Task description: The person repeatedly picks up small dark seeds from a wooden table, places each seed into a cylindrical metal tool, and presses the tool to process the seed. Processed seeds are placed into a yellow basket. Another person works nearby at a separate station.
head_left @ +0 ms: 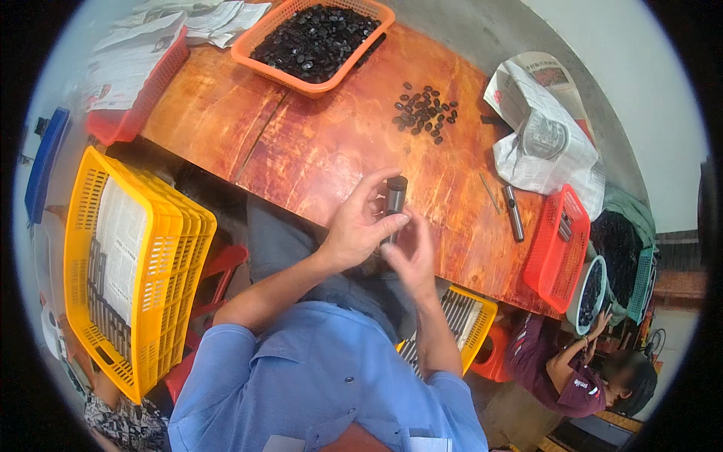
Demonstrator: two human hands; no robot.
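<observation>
The counter (309,151) fills the far side, its near edge running past the person's front. The yellow crates (172,279) stand stacked off its left end. At the far right lies crumpled newspaper (546,143); the orange basket (277,73) of small dark pieces (316,41) sits at the far left of centre, and the red basket (544,245) with a few short dark bars (565,226) at the right end.

The left hand (367,224) is curled nearly closed, with fingers and thumb about the dark tube (395,196). The right hand (411,252) is half closed and slightly blurred at the tube's lower end; whether it grips or only touches cannot be told.

The tube is upright or slightly tilted, above the counter's near edge, its broad dark end uppermost. It looks stiff and light enough for one hand. Its smooth, round side probably rolls and slips under a loose grip, so the middle of the barrel is the surest hold, thumb opposite fingers, leaving both ends free. It seems unlikely to crush, though its finish could scratch.

A loose tube (514,214) lies to the right, just left of the red basket, with a thin rod (489,193) beside it. Smallest are the dark ovals (425,113), scattered beyond the hands; they look light and slick, best pinched by the rim.
</observation>
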